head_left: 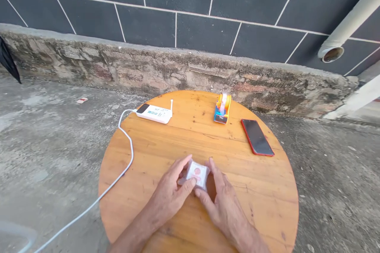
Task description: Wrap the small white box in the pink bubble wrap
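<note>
A small square white packet (198,173) with a reddish round print on top is between my two hands, low over the middle of the table. It looks wrapped in clear plastic, which sticks out on its left side. My left hand (173,185) holds the packet from the left, thumb on its near top edge and fingers behind. On the other side, my right hand (222,201) curves around the packet, with the index finger at its right corner and the thumb at its near edge. The right hand's lower fingers are partly hidden.
The round wooden table (142,146) bears a white device (156,114) with an antenna and a white cable (130,154), a yellow-and-blue tape dispenser (222,108) and a red-edged phone (257,137). Behind it stands a tiled wall (192,27) with a stone base.
</note>
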`<state>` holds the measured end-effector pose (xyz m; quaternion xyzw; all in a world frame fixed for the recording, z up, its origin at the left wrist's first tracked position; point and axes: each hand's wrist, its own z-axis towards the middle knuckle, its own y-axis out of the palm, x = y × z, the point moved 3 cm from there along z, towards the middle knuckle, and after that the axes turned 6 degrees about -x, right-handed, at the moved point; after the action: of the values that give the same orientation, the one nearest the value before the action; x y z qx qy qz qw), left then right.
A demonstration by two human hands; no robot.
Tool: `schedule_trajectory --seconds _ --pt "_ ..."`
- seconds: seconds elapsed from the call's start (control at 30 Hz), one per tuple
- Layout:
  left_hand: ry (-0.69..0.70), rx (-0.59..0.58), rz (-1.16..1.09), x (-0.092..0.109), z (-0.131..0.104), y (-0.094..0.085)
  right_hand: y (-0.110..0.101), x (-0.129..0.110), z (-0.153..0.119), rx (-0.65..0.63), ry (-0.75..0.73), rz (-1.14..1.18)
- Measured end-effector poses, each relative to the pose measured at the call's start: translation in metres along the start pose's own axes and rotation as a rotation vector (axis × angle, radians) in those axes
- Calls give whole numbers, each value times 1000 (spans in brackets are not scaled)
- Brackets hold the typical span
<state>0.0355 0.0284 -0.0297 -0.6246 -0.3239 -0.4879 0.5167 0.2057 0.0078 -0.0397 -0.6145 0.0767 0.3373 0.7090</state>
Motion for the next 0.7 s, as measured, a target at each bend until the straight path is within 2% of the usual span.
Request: schedule_trajectory --seconds 0.3,0.43,0.6,0.7 --pt "-19 58 -36 -6 0 9 -4 -1 9 -53 -110 -17" --pt "-7 98 -50 -6 -3 10 -4 -4 6 -85 -62 41" --pt "33 118 -57 -4 -4 9 -3 -2 4 -39 55 120" --pt "13 100 -61 -6 -5 9 0 0 4 -23 75 162"
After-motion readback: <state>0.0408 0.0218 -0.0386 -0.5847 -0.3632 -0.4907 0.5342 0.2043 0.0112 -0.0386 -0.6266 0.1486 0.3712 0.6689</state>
